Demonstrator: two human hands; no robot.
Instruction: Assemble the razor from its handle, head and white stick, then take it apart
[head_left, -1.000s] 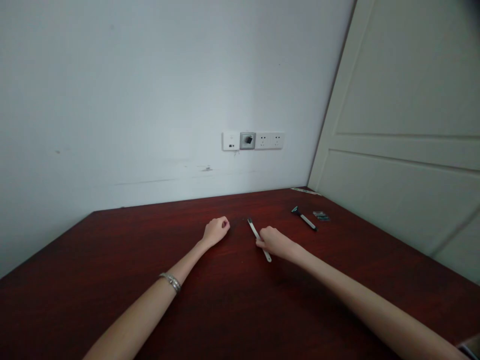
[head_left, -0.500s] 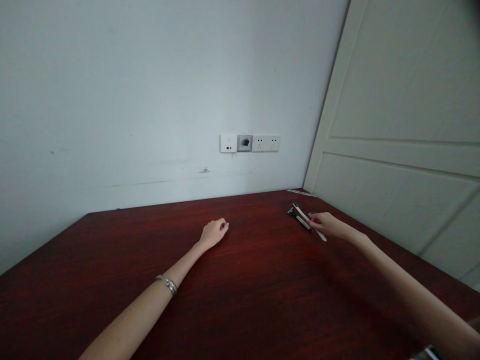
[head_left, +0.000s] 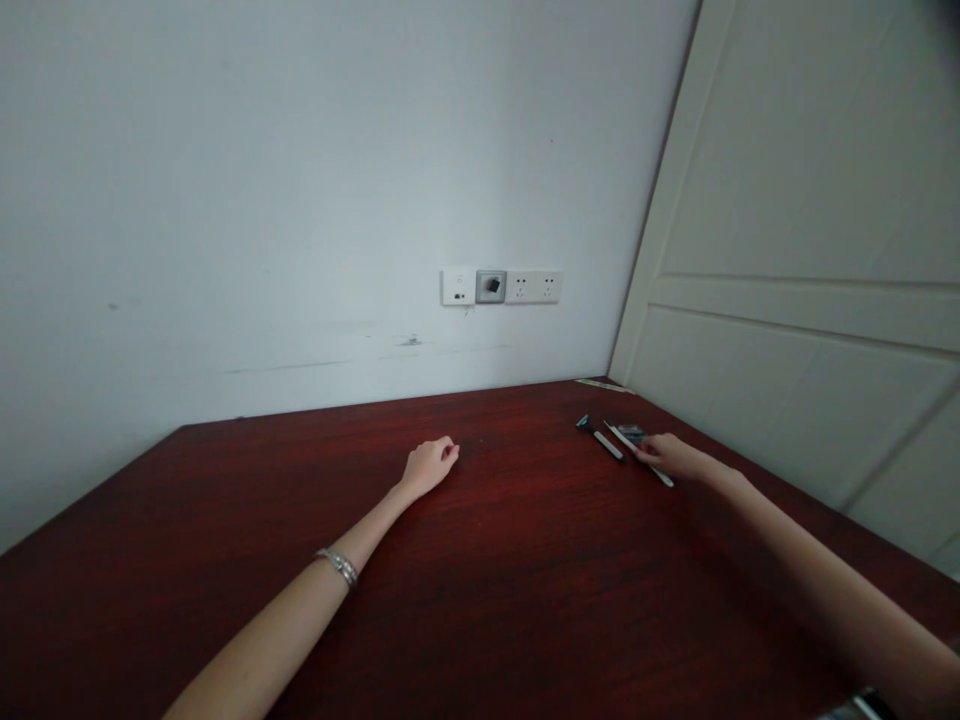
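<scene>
My right hand (head_left: 673, 458) is closed round a slim silver razor-like tool (head_left: 621, 437) at the far right of the dark red table (head_left: 480, 560). The tool lies low over the wood, its tip over a small dark packet (head_left: 631, 433). Just left of it a second razor (head_left: 600, 438) with a dark head lies flat. My left hand (head_left: 429, 465) rests on the table near the middle as a loose fist, with nothing visible in it. A silver bracelet (head_left: 339, 567) sits on that forearm.
A white wall runs behind the table with a row of sockets (head_left: 501, 286). A pale panelled door (head_left: 810, 270) bounds the right side. A thin strip (head_left: 597, 385) lies in the back right corner. Something small shows at the bottom right edge (head_left: 862, 706).
My right hand carried the silver tool from the table's middle to the far right, beside the other razor, and lowered it there. My left hand stayed put.
</scene>
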